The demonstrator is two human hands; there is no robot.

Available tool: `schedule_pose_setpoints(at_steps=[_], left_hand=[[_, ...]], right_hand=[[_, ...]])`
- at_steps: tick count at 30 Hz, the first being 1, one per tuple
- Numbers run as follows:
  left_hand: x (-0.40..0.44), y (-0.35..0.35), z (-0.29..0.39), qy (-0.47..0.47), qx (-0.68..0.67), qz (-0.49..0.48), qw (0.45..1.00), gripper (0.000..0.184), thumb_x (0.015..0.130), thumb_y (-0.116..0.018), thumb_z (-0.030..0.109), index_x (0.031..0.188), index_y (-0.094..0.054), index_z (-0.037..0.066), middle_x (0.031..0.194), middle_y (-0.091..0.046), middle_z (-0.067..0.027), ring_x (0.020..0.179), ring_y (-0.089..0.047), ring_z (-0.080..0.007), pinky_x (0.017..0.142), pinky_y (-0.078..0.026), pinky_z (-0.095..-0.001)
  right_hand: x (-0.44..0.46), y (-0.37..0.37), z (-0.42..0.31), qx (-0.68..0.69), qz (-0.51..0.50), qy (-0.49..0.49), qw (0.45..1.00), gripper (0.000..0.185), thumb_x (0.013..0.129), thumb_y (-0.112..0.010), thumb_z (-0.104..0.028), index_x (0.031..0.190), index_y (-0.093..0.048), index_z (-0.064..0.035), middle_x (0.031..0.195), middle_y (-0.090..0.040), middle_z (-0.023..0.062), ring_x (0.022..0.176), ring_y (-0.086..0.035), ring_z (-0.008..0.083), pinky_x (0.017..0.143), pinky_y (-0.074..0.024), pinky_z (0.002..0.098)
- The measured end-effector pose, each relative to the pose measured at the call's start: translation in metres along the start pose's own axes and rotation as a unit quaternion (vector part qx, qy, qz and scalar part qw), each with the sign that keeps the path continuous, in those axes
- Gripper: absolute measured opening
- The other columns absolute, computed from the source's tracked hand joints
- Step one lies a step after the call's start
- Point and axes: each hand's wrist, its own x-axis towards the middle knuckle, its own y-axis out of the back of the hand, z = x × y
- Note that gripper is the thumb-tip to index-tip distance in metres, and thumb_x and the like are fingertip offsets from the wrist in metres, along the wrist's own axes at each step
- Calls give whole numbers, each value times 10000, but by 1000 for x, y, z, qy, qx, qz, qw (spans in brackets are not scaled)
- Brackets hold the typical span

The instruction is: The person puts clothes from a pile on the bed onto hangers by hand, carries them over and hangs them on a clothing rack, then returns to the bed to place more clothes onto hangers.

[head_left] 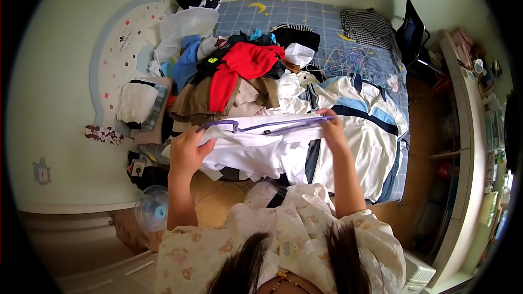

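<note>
A white garment (256,155) hangs in front of me at the bed's near edge, with a purple clothes hanger (261,127) along its top. My left hand (189,149) is closed on the hanger's left end and the cloth there. At the other end, my right hand (331,126) grips the hanger and fabric between thumb and fingers. Just right of the garment lies a cream shirt (357,155) with blue and navy bands, spread flat on the bed. Behind the hanger rises a clothes pile with a red garment (248,62) on top.
The bed (305,13) has a blue checked cover. Several loose hangers (348,62) lie tangled near a black-and-white checked cloth (366,28). Folded clothes (136,102) sit by the headboard (111,54). A laptop (412,32) stands at the right, a fan (152,207) at lower left.
</note>
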Motion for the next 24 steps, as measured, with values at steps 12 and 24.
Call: schedule_pose_setpoints(at_steps=[12, 24], left_hand=[[-31, 29, -1, -42, 45, -9, 998, 289, 816, -671, 316, 865, -561, 53, 680, -582, -121, 582, -586, -340, 485, -453, -405], [-84, 43, 43, -63, 42, -146, 986, 279, 881, -602, 332, 806, -518, 77, 585, -574, -105, 552, -591, -317, 485, -459, -402]], right_hand=[[-104, -53, -115, -600, 99, 206, 767, 306, 785, -508, -38, 1082, -562, -92, 839, -666, 169, 766, -628, 366, 698, -481, 469], [-172, -118, -155, -575, 49, 180, 797, 388, 812, -540, -27, 1190, -577, -106, 748, -634, 110, 698, -641, 236, 631, -490, 336]])
